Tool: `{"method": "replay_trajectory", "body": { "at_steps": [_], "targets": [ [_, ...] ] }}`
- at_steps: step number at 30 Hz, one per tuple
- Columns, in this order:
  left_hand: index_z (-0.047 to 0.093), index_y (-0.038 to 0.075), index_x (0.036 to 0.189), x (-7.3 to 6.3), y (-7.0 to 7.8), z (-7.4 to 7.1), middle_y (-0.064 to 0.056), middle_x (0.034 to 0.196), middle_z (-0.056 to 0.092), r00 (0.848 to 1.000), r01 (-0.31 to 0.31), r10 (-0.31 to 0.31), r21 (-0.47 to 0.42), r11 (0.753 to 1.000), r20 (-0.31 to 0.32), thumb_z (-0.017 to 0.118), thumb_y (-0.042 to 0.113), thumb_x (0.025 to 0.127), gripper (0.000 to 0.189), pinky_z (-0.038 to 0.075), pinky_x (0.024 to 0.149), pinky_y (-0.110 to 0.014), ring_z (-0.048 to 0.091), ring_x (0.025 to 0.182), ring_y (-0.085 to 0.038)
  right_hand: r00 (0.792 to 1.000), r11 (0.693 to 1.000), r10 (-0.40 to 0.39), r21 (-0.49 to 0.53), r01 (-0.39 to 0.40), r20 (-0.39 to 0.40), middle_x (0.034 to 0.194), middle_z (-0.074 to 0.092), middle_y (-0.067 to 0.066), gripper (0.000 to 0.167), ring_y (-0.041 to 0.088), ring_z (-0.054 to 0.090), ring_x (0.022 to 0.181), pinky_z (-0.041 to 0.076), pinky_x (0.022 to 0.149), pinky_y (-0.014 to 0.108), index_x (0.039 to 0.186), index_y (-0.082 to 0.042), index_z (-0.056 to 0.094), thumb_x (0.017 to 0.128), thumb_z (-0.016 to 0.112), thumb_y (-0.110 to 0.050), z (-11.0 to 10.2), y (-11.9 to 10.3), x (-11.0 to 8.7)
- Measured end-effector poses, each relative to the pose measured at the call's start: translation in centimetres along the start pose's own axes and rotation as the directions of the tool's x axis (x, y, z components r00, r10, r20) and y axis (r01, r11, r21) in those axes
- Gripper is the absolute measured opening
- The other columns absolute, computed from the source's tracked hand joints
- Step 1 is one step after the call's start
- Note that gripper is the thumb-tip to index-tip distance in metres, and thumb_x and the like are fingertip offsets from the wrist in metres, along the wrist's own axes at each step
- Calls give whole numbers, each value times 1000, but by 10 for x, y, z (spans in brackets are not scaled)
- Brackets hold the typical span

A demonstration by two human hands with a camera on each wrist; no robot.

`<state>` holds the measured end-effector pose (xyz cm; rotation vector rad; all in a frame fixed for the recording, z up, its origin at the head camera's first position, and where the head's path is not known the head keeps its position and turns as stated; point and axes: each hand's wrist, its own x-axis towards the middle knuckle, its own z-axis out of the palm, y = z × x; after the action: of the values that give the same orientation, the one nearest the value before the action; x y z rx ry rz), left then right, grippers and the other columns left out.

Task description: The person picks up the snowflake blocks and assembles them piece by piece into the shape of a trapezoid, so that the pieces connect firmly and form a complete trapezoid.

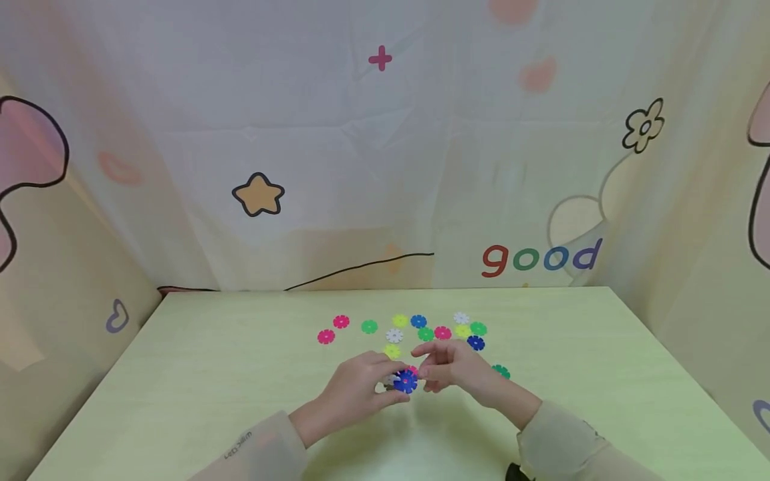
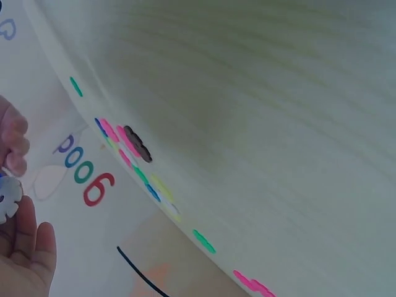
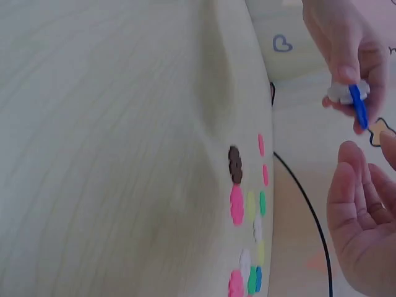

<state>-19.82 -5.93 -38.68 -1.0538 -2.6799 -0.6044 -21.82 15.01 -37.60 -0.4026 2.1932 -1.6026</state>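
Note:
My left hand (image 1: 355,386) pinches a white snowflake disc (image 3: 340,93) with a blue snowflake disc (image 1: 406,381) joined to it at an angle. In the left wrist view the white disc shows its notched rim, and most of the blue one is out of frame. My right hand (image 1: 460,369) is beside the blue disc, its fingers loosely bent and holding nothing. The right wrist view shows a gap between this hand's fingertips (image 3: 348,151) and the joined discs. On the table, a brown disc (image 3: 235,164) and a pink disc (image 3: 237,205) lie near the hands.
Several loose discs lie beyond the hands on the pale table (image 1: 210,374), among them a pink disc (image 1: 326,337), a green disc (image 1: 369,327) and a dark blue disc (image 1: 476,343). Another green disc (image 1: 501,371) is by the right wrist. A printed curtain (image 1: 337,153) encloses the table.

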Motion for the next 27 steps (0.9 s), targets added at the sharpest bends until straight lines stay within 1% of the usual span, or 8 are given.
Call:
{"method": "replay_trajectory", "body": {
  "at_steps": [3,6,11,14,16,18,23,27],
  "targets": [
    [64,18,107,1,-6,-2,7,92,65,999,31,-31,6,999,28,67,40,75,39,46,68,-18,57,84,-6,999,994,2,-109,-6,-35,87,61,10,38,17,60,70,52,66,32,112,2,55,81,63,-19,-19,7,1],
    [64,17,107,1,-11,-4,5,91,64,996,64,-64,15,998,56,67,40,74,40,46,68,-19,57,83,-8,998,969,3,-247,-20,-68,90,59,8,33,17,57,73,51,66,31,109,1,57,81,62,-16,-38,16,1],
    [63,16,109,1,-18,-5,4,96,64,986,130,-132,17,991,105,66,42,75,43,48,74,-25,58,88,-10,991,874,0,-481,-66,-136,89,58,5,25,16,51,76,47,64,27,103,-3,62,80,63,-11,-64,33,1],
    [63,16,110,0,-21,-6,3,98,64,982,149,-150,12,989,111,65,42,75,44,49,76,-28,58,90,-12,986,811,11,-575,-106,-167,89,59,5,22,16,51,78,47,65,27,100,-5,63,78,65,-10,-77,41,0],
    [63,16,110,0,-22,-6,3,96,64,982,152,-153,10,988,110,66,41,75,44,48,74,-27,58,88,-11,986,779,24,-615,-124,-168,91,59,5,22,16,51,80,48,68,29,99,-6,64,78,65,-10,-85,46,-1],
    [63,15,110,-1,-23,-7,3,93,63,983,150,-149,5,989,111,66,41,75,44,48,71,-24,57,84,-10,985,758,47,-636,-144,-167,92,59,5,22,17,51,81,48,70,31,99,-6,64,77,66,-9,-90,50,-3],
    [63,15,110,-2,-25,-6,4,90,62,984,140,-139,-2,990,108,66,39,74,44,45,66,-19,55,79,-7,982,729,89,-661,-178,-165,91,58,4,24,17,51,82,48,73,33,98,-9,65,74,67,-6,-98,59,-8],
    [63,14,109,-3,-26,-6,4,89,62,987,131,-131,-3,991,96,67,39,74,43,44,65,-19,55,77,-7,983,707,94,-685,-176,-156,90,56,3,24,17,51,83,47,75,35,97,-11,65,74,68,-6,-101,65,-11]
  ]
}}
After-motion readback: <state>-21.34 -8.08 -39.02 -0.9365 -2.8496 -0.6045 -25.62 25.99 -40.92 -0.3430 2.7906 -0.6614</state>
